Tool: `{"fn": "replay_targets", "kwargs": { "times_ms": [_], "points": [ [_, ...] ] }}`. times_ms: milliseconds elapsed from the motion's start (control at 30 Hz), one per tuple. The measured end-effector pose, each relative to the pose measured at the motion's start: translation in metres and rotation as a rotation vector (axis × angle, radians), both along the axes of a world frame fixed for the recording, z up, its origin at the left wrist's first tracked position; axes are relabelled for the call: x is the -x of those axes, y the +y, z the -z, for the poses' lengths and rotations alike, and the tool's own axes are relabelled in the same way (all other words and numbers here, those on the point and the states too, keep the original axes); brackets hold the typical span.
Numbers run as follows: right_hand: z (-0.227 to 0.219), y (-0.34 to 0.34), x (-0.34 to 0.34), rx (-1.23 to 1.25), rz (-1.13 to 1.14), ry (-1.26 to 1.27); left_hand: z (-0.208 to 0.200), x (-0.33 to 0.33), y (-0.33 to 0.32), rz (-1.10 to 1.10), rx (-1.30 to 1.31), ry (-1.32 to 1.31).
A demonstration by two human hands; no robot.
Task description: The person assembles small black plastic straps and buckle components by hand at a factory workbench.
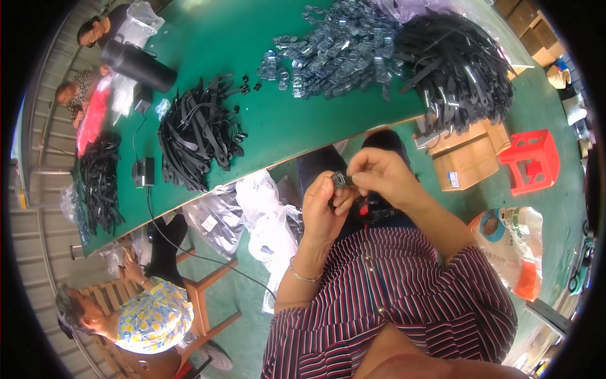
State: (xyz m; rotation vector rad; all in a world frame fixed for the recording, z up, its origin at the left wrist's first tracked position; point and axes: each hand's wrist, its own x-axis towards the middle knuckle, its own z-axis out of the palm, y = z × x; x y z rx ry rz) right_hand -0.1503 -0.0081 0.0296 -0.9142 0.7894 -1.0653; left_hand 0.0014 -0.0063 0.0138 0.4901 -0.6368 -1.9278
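Small dark translucent plastic piece (339, 180) held above the lap, just off the near edge of a green-topped table (278, 129).

The left hand (324, 207) clamps the piece between thumb and fingers; the right hand (383, 175) is just beside it, thumb and forefinger drawn close together, though whether they grip anything cannot be told. Across the table lies a heap of similar smoky, clear plastic pieces (350, 54). To its right, touching or nearly so, is a large pile of long black straps (464, 72); a smaller bundle of black straps (197, 136) lies to the left, near a black cylindrical bottle (140, 67). Beyond the table's right edge stand a brown cardboard box (470, 164) and a red plastic stool (548, 151). At lower left sits a co-worker in a yellow-and-blue patterned top (154, 316).
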Motion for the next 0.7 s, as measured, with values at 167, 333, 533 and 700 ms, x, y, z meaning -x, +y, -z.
{"fn": "replay_targets", "kwargs": {
  "times_ms": [167, 333, 533, 700],
  "points": [
    [0.001, 0.001, 0.005, -0.083, -0.004, -0.004, 0.001, 0.004, 0.001, 0.004, 0.014, -0.005],
    [-0.016, -0.001, -0.001, -0.058, -0.029, -0.097, 0.012, 0.001, 0.003, 0.078, -0.026, 0.144],
    [0.004, -0.005, 0.008, 0.017, 0.031, -0.023, 0.005, -0.005, -0.006, -0.068, 0.134, -0.319],
    [0.008, -0.006, 0.006, -0.024, 0.026, -0.065, -0.002, -0.003, -0.002, -0.024, 0.057, -0.124]
  ]
}}
